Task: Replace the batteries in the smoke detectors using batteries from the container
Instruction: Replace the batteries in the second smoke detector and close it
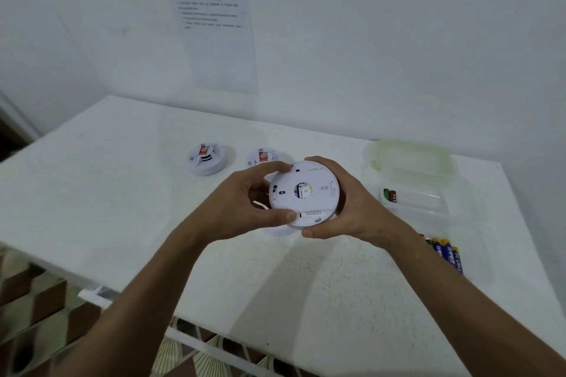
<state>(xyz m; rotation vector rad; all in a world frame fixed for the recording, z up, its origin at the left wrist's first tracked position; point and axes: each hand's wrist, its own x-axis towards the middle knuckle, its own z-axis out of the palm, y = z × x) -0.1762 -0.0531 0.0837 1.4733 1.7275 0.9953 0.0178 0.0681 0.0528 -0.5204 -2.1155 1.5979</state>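
Observation:
I hold a round white smoke detector (306, 193) above the table with its back plate turned up toward me. My left hand (245, 208) grips its left rim with fingers over the top and thumb at the lower edge. My right hand (343, 208) grips its right rim the same way. Two more white detectors lie on the table behind: one (208, 159) at the left, another (260, 157) partly hidden by my left fingers. A clear plastic container (413, 196) at the right holds a few batteries (389, 195). Several blue and yellow batteries (447, 254) lie loose beside my right forearm.
The white table (122, 208) stands against a white wall with a printed sheet (214, 24) taped to it. The container's clear lid (407, 156) lies at the back right. The table's front edge runs past a patterned floor at the lower left.

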